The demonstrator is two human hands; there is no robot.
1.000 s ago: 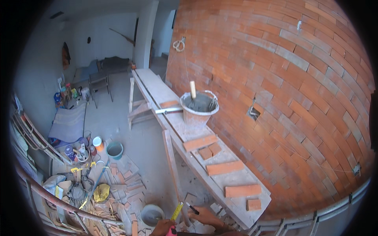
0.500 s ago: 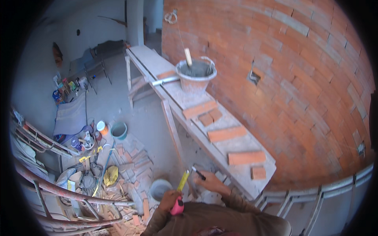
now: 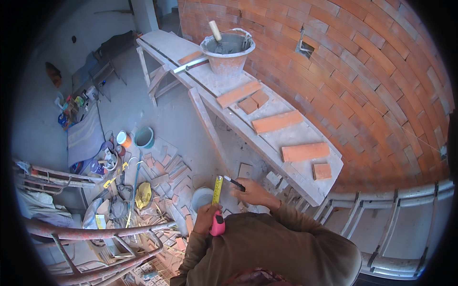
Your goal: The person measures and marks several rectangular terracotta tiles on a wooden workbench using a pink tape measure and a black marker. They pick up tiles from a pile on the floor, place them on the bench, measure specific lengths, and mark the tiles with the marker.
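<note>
My left hand (image 3: pixel 205 217) is closed round a pink tape measure (image 3: pixel 218 225), held in front of my chest. A short length of its yellow blade (image 3: pixel 217 190) sticks out, pointing away from me. To the right of it, my right hand (image 3: pixel 254 192) grips a dark marker (image 3: pixel 236 184) with a pale tip. That tip points left, close to the blade's free end; whether they touch I cannot tell. Beyond my right hand, several red bricks (image 3: pixel 305 152) lie on a long plank bench (image 3: pixel 274 164), with a small brick piece (image 3: pixel 322 171) near its close end.
A bucket of grey mortar (image 3: pixel 228 59) with a wooden-handled tool stands on the bench, beside a brick wall (image 3: pixel 372 86). Scaffold rails (image 3: pixel 95 233) lie left, a metal frame (image 3: pixel 389 214) right. Broken bricks (image 3: pixel 174 176), pails (image 3: pixel 144 137) and tools litter the floor.
The whole view has shifted, and my hands and the near bench end appear higher in it. The tape blade stands more upright, with the marker still beside its end.
</note>
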